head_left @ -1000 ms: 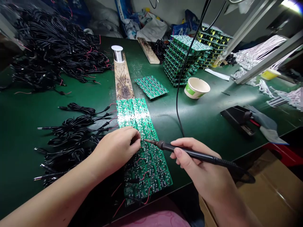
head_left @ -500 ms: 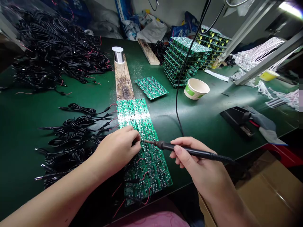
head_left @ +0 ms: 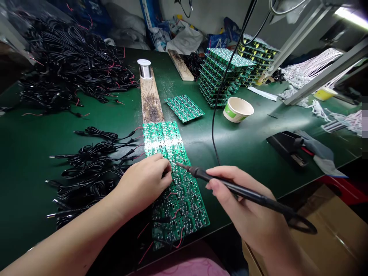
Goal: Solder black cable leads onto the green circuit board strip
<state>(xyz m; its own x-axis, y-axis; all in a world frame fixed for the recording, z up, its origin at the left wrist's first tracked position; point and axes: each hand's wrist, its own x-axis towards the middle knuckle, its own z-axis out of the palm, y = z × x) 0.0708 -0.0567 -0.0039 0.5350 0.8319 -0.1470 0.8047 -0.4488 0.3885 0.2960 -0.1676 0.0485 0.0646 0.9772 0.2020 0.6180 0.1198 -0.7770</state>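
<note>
A green circuit board panel [head_left: 186, 191] lies before me, dotted with solder points. My right hand [head_left: 244, 195] grips a black soldering iron [head_left: 235, 188], its tip over the panel's middle, close to my left fingers. On the panel's left half rests my left hand [head_left: 149, 174], its fingers pinched together. Whatever they pinch is hidden beneath them. Bundled black cables [head_left: 94, 153] lie left of the panel, several with red wire ends reaching its left edge. More red wires [head_left: 181, 237] cross the near part of the panel.
A solder spool [head_left: 144, 69] stands on a scorched wooden board [head_left: 152, 99] behind the panel. Another panel [head_left: 185, 108], a paper bowl [head_left: 238, 110] and stacked circuit boards [head_left: 221, 76] are farther back. A large cable heap [head_left: 77, 57] fills the back left. A black cord [head_left: 214, 130] hangs down.
The soldering iron's tip has shifted slightly away from me along the panel, and its handle now tilts more steeply. My left hand stays nearly in place. The view has moved slightly.
</note>
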